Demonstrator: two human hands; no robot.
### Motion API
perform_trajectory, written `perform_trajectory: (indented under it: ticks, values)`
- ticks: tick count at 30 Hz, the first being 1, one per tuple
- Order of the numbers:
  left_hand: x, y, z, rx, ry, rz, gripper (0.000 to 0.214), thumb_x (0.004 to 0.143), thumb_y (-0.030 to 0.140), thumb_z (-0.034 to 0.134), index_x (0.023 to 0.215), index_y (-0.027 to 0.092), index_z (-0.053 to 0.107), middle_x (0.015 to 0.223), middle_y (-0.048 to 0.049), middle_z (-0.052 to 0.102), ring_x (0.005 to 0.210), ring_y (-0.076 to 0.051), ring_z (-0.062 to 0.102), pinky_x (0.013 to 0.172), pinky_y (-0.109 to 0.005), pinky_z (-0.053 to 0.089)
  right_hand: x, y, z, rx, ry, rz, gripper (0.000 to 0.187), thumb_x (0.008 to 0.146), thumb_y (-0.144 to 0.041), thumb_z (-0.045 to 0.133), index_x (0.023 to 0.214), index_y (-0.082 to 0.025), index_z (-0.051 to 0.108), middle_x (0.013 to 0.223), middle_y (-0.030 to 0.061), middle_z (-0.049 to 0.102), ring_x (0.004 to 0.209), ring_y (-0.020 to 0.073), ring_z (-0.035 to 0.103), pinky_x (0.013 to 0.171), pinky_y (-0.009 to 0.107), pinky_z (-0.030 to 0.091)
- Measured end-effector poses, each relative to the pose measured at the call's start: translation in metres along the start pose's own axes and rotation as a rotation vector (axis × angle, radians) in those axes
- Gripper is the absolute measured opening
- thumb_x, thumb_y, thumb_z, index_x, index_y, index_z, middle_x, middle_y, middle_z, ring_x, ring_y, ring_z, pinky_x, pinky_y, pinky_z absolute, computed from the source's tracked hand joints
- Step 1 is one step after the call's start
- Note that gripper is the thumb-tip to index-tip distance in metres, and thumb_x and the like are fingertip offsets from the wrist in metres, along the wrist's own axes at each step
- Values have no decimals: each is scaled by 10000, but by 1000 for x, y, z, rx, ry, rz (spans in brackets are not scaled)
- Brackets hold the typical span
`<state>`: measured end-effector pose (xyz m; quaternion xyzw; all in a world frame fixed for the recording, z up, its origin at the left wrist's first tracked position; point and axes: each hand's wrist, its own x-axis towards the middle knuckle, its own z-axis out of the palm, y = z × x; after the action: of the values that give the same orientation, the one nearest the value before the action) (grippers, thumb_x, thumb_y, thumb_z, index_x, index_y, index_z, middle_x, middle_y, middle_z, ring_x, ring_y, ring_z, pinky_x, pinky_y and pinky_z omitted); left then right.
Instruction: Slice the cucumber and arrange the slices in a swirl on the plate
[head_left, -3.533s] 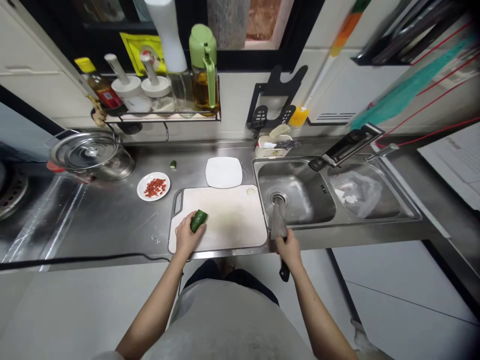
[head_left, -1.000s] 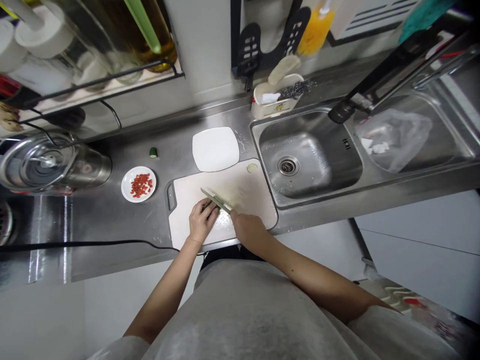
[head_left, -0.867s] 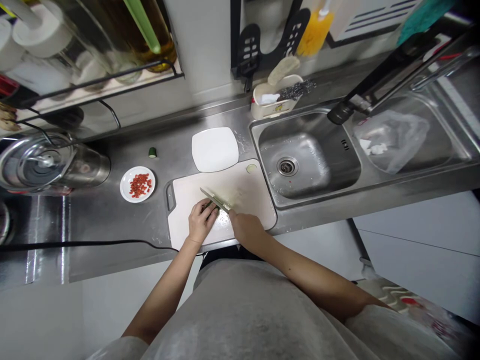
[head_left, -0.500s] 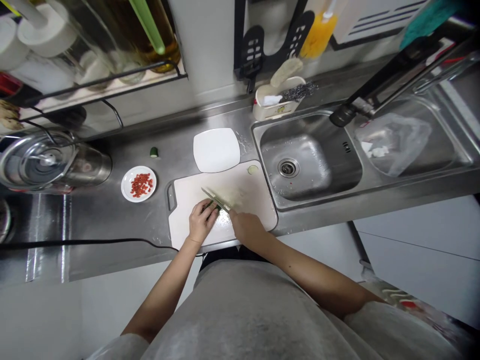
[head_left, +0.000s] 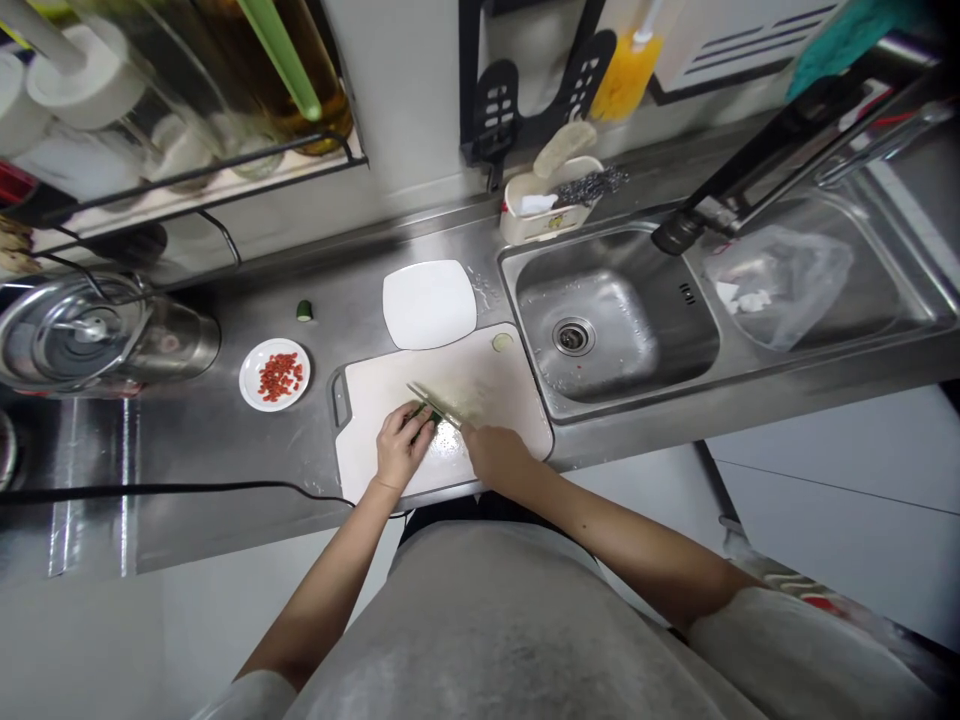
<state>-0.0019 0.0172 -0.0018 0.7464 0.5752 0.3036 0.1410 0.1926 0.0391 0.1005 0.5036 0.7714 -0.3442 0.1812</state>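
Observation:
My left hand [head_left: 403,445] is closed over a piece of cucumber [head_left: 427,412] on the cutting board [head_left: 375,385], its fingers hiding most of the dark green skin. In my right hand [head_left: 496,455] is the handle of a kitchen knife [head_left: 436,402]. The blade slants up and to the left, right beside the left fingertips at the cucumber. A pale round cucumber slice [head_left: 502,343] lies at the board's upper right corner. Thin pale pieces appear to lie just past the blade, too faint to make out singly.
A white square plate [head_left: 430,303] sits behind the board. Leftward are a small dish [head_left: 251,376] of chopped red bits, a cucumber end [head_left: 304,310] and a steel pot [head_left: 180,325]. The sink [head_left: 615,345] adjoins on the right; a black cord [head_left: 225,487] crosses the counter.
The view has shifted slightly. Both hands stay at about the same place on the board, and the blade has moved only a little against the cucumber.

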Motion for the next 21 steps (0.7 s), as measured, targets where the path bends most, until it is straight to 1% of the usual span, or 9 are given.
perform_trajectory:
  ticks: [8,13,18,21]
  values:
    - [0,-1,0,-21,0,-1,235,895,308,570,1079,223,689,1093,-86,642,1006,-183,611,885,-341,529,1,5,2,-4,27,-21,350,857,-41,393,1111,-107,623,892,157,705,871,258,684,714,332,497]
    - [1,0,0,-6,7,9,237,896,304,570,1086,220,686,1092,-89,642,999,-185,614,889,-347,530,3,11,5,27,42,-18,356,865,-66,404,1144,-96,624,904,168,701,866,269,681,717,355,500]
    - [1,-1,1,-16,12,21,234,890,293,580,1087,219,682,1087,-87,643,1006,-183,610,887,-337,528,13,16,15,71,36,-40,331,860,-89,444,1134,-101,629,932,167,701,893,265,675,747,349,498]
    - [1,-2,1,-17,15,15,230,891,294,576,1083,217,679,1094,-85,641,1009,-181,610,893,-337,527,19,17,24,98,76,-41,302,850,-66,449,1087,-97,633,923,169,697,867,262,681,725,341,503]
